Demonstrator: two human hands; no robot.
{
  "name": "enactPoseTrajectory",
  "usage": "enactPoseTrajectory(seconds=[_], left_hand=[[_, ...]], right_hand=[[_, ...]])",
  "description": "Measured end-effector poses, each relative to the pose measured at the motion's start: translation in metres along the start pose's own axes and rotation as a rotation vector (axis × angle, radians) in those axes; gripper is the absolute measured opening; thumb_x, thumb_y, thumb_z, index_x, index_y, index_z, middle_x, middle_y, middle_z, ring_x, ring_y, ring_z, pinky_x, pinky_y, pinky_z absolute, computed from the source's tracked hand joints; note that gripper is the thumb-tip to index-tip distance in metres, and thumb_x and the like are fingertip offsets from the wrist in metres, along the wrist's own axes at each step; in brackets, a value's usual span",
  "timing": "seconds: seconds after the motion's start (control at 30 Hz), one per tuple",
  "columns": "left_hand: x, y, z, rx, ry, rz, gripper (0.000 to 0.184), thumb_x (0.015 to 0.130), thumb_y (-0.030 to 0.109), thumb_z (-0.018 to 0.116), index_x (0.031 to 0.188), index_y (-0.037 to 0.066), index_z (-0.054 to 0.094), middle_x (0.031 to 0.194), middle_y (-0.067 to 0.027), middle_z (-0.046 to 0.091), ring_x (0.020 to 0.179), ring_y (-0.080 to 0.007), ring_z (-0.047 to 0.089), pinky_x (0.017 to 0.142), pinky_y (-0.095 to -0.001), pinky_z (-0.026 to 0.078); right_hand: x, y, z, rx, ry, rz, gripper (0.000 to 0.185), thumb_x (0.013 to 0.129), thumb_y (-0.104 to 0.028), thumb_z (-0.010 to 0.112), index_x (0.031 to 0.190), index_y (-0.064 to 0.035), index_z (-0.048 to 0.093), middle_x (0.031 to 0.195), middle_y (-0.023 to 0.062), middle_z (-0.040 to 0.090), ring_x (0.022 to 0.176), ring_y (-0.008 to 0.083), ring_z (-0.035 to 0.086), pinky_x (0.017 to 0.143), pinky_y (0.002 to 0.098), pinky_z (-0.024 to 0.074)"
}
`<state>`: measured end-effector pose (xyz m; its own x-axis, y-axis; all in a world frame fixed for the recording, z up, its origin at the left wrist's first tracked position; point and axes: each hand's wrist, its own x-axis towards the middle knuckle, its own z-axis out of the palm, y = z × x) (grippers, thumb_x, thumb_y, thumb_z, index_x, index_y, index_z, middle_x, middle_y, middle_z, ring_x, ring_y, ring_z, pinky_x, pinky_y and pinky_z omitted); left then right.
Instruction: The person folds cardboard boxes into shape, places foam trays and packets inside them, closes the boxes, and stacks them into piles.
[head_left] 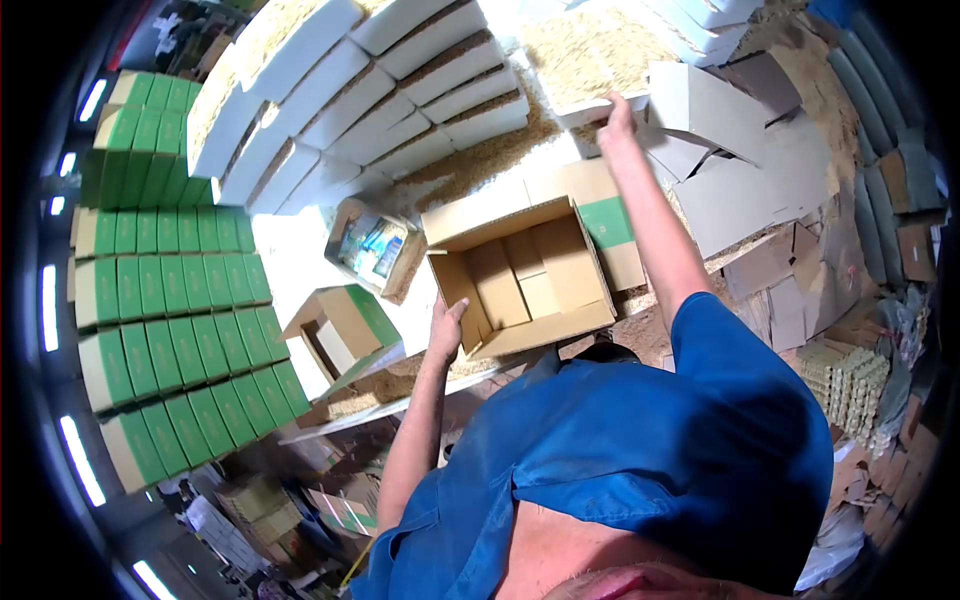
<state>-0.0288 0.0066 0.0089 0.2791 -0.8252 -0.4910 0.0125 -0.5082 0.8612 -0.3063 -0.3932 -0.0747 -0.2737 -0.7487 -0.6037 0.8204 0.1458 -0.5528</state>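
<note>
An open cardboard box [530,275] with its flaps up sits in front of me, and nothing shows inside it. My left hand [446,325] is closed on its left wall, thumb over the edge. My right hand [617,118] reaches forward, its fingers closed on the near edge of a white tray [585,112] topped with tan, crumbly-looking material. Part of those fingers is hidden by the angle. Right of this hand stands a folded pale carton piece [705,110].
Stacked white trays [390,95] rise at the back left. Rows of green-and-tan boxes [180,310] stand at far left. A small carton with blue packets [375,245] and another green-sided carton [345,335] sit nearby. Flat cardboard [760,190] lies at right.
</note>
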Motion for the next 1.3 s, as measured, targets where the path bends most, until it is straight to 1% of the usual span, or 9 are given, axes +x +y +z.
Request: enactPoseTrajectory(seconds=[0.17,0.3,0.5,0.7,0.73,0.77,0.9,1.03,1.3], left_hand=[[-0.002,0.011,0.005,0.034,-0.03,0.107,0.046,0.09,0.006,0.052,0.134,-0.003,0.045,0.126,-0.0171,0.059,0.117,-0.0259,0.054,0.104,-0.0353,0.038],[0.002,0.013,0.004,-0.046,-0.093,0.14,0.049,0.09,0.007,0.053,0.136,-0.004,0.043,0.129,-0.0178,0.058,0.12,-0.0262,0.053,0.105,-0.0352,0.038],[0.027,-0.012,-0.005,0.075,-0.116,0.187,0.06,0.093,0.02,0.056,0.145,-0.001,0.034,0.14,-0.0226,0.049,0.132,-0.0331,0.045,0.111,-0.0362,0.032],[0.026,-0.007,-0.003,-0.057,-0.156,0.153,0.066,0.097,0.033,0.054,0.148,0.0,0.03,0.144,-0.0187,0.047,0.133,-0.0271,0.044,0.111,-0.0352,0.031],[0.021,0.002,-0.002,-0.079,-0.167,0.155,0.066,0.098,0.037,0.052,0.148,-0.001,0.031,0.144,-0.0187,0.047,0.133,-0.0269,0.044,0.111,-0.0352,0.032],[0.014,0.01,0.0,-0.096,-0.161,0.15,0.064,0.1,0.038,0.049,0.147,-0.001,0.032,0.144,-0.0193,0.047,0.133,-0.0264,0.044,0.11,-0.0352,0.032],[0.035,-0.01,-0.006,-0.063,-0.166,0.206,0.063,0.102,0.042,0.042,0.146,-0.002,0.034,0.143,-0.0199,0.047,0.132,-0.0285,0.045,0.11,-0.0348,0.033],[0.025,-0.008,-0.011,0.254,-0.175,0.486,0.059,0.104,0.042,0.034,0.144,-0.003,0.037,0.142,-0.021,0.048,0.132,-0.0302,0.045,0.11,-0.035,0.033],[0.037,-0.023,-0.006,-0.079,-0.152,0.238,0.062,0.106,0.044,0.021,0.14,-0.004,0.042,0.139,-0.0213,0.051,0.131,-0.0298,0.047,0.11,-0.0352,0.033]], right_hand=[[-0.095,-0.107,-0.01,-0.096,-0.261,-0.042,0.042,0.076,-0.016,0.067,0.115,-0.0069,0.057,0.106,0.0095,0.063,0.099,0.0273,0.061,0.085,0.0433,0.0521],[-0.191,-0.183,-0.035,-0.337,-0.42,-0.06,0.046,0.081,-0.012,0.061,0.125,-0.0017,0.052,0.118,0.0146,0.062,0.108,0.0299,0.061,0.1,0.0458,0.0488],[-0.258,-0.203,-0.086,-0.515,-0.45,0.165,0.053,0.084,-0.011,0.056,0.132,0.0055,0.043,0.128,0.0217,0.055,0.117,0.0331,0.056,0.106,0.0463,0.0442],[-0.291,-0.167,-0.112,-0.707,-0.565,0.388,0.041,0.081,-0.014,0.059,0.118,0.0038,0.055,0.102,0.0109,0.066,0.094,0.0212,0.064,0.09,0.0359,0.0534],[-0.335,-0.154,-0.086,-0.739,-0.451,0.316,0.027,0.081,-0.015,0.061,0.104,-0.0008,0.061,0.08,0.0032,0.065,0.073,0.0135,0.063,0.074,0.0302,0.0544],[-0.324,-0.15,-0.09,-0.749,-0.459,0.321,0.027,0.081,-0.015,0.061,0.104,-0.0008,0.061,0.08,0.0032,0.065,0.073,0.0135,0.063,0.074,0.0302,0.0544],[-0.298,-0.118,-0.091,-0.99,-0.537,0.268,0.012,0.078,-0.02,0.068,0.078,-0.0106,0.061,0.05,-0.0077,0.047,0.042,0.0057,0.041,0.048,0.0216,0.0365],[-0.292,-0.1,-0.075,-1.17,-0.587,0.244,0.014,0.08,-0.022,0.067,0.084,-0.0105,0.062,0.049,-0.0076,0.042,0.042,0.006,0.04,0.047,0.0231,0.0346],[-0.268,-0.086,-0.069,-1.159,-0.576,0.251,0.018,0.081,-0.02,0.067,0.09,-0.0062,0.061,0.053,-0.011,0.041,0.042,-0.0012,0.038,0.038,0.0139,0.0312]])
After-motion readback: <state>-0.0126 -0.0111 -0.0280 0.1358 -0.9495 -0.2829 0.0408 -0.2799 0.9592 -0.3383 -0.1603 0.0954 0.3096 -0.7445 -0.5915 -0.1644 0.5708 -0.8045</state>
